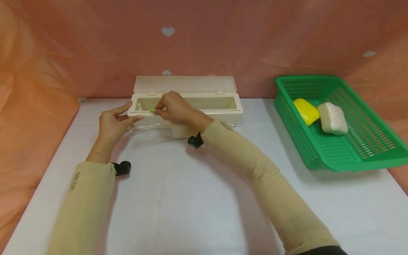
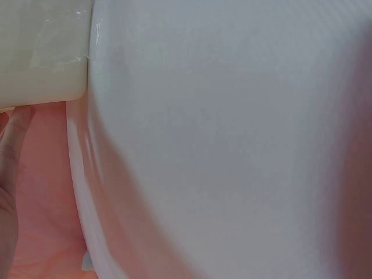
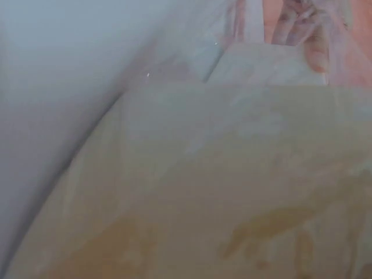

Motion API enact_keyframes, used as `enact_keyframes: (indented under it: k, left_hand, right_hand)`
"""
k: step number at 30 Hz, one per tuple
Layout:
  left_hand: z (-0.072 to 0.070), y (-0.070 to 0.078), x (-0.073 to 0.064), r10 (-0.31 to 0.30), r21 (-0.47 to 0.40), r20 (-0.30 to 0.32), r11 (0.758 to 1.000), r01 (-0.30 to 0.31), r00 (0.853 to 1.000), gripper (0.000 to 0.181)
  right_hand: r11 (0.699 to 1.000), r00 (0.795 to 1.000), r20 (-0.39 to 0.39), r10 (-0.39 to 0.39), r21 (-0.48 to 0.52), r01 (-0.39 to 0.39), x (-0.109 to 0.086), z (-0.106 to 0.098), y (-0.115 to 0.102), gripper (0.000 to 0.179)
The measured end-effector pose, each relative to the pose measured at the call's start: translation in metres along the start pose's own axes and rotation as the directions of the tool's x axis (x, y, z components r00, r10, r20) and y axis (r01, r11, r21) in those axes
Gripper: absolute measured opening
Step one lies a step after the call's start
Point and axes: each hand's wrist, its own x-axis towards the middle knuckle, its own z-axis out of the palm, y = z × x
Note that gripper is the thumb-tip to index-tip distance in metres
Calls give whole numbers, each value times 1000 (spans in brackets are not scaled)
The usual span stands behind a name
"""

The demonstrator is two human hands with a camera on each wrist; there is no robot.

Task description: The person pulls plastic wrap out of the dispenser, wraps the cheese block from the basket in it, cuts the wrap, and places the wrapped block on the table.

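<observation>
The basket (image 1: pixel 366 165) stands right of the box (image 1: pixel 230 117) on the table (image 1: pixel 178 198).

HEAD: moderately bright, diffuse; soft shadows on white tabletop (image 1: pixel 172 212) at 3 o'clock of left sleeve (image 1: pixel 86 198), 8 o'clock of right sleeve (image 1: pixel 255 164) | LEFT WRIST: dimmer, bluish; glints on cream box (image 2: pixel 43 64), 10 o'clock; out-of-focus dark patch, 3 o'clock | RIGHT WRIST: murky, hazy, blurred; glare speck, 11 o'clock
</observation>
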Motion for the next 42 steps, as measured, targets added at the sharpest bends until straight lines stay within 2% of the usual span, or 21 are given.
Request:
enact_keyframes:
  k: [6, 11, 18, 29, 36, 42]
  left_hand:
    - [3, 2, -1, 15, 56, -8, 998, -14, 1000, 65]
    - [2, 3, -4, 18, 65, -24, 998, -16, 1000, 64]
    - [1, 6, -6, 7, 85, -11, 996, -6, 1000, 66]
    - [-1, 3, -4, -12, 93, -5, 996, 12, 1000, 69]
    - [-3, 5, -5, -33, 95, -15, 995, 34, 999, 68]
    - [-2, 5, -4, -17, 99, -13, 995, 18, 1000, 68]
  right_hand:
    - [1000, 1000, 8, 13, 20, -14, -4, -3, 4, 20]
    - [999, 1000, 4, -2, 50, 1, -7, -3, 5, 21]
    - [1000, 1000, 4, 10, 17, -10, -12, -6, 6, 20]
    - [1000, 1000, 7, 4, 17, -4, -15, -7, 7, 21]
    - [1000, 1000, 8, -5, -2, 5, -17, -10, 10, 20]
    - [1000, 1000, 15, 12, -2, -12, -21, -13, 11, 20]
